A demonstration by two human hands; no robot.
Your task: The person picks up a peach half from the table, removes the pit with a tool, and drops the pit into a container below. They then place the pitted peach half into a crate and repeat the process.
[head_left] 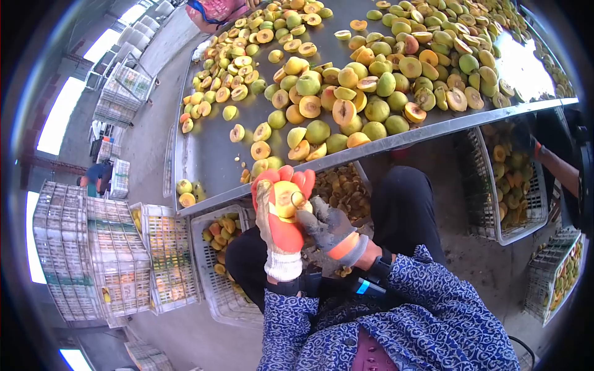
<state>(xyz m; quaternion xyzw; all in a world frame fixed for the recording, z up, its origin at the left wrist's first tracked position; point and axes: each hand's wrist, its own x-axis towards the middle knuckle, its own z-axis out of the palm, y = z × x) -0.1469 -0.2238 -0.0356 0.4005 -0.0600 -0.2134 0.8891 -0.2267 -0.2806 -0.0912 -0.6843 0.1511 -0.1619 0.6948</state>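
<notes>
My left hand (278, 213), in a red-orange glove with a white knit cuff, is wrapped round a yellow peach half (283, 196), cut face up. My right hand (331, 229), in a grey glove with an orange band, is closed against that half. At its fingertips a small ring-shaped pitting tool (298, 198) touches the flesh; its handle is hidden in the glove. Both hands are above my lap, just off the near edge of a metal table (216, 151). Green-yellow peach halves (343, 111) are heaped on the table, many with cut faces showing.
Below the table edge, scraps (343, 188) lie between my knees. A fruit crate (216, 272) stands at my left, another (520, 229) at right beside another person's arm (560, 173). Stacked crates (117, 260) are farther left. A red sack (213, 12) is at the far edge.
</notes>
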